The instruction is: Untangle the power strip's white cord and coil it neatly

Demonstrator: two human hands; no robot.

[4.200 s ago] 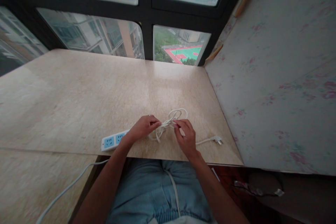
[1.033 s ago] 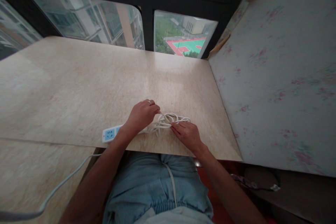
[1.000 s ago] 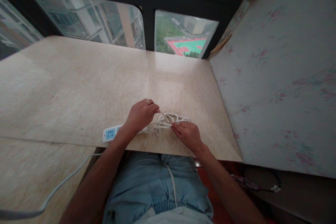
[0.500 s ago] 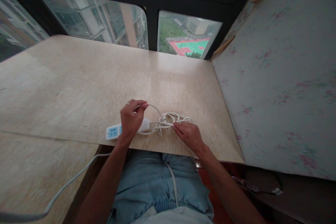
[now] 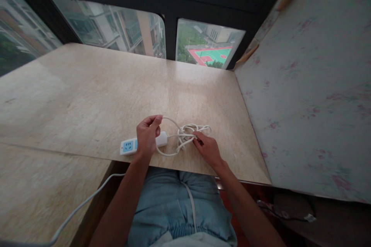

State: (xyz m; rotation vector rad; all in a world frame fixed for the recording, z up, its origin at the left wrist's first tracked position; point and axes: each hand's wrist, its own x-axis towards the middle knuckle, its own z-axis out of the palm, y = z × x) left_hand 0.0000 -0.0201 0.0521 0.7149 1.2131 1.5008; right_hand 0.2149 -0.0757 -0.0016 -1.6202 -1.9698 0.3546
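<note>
A white power strip [image 5: 129, 146] with blue socket faces lies near the front edge of the stone-patterned ledge, partly hidden behind my left hand. Its white cord [image 5: 185, 133] is bunched in tangled loops to the right of the strip. My left hand [image 5: 148, 131] is closed in a pinch on one strand, which arches over toward the bundle. Another loop of cord curves below that hand. At the right side of the bundle, my right hand [image 5: 206, 146] grips the cord between thumb and fingers.
Dark-framed windows [image 5: 171, 38] border the ledge [image 5: 95, 96] at the back. A floral-patterned panel [image 5: 304, 104] rises on the right. A white cable [image 5: 84, 202] runs over the lower left part. Below right, a dark cable [image 5: 284, 216] lies beneath the ledge.
The left hand has turned slightly, still pinching the strand. A cord loop beneath it has widened toward the front. The bundle's loops have shifted a little, and the whole view has tilted upward slightly.
</note>
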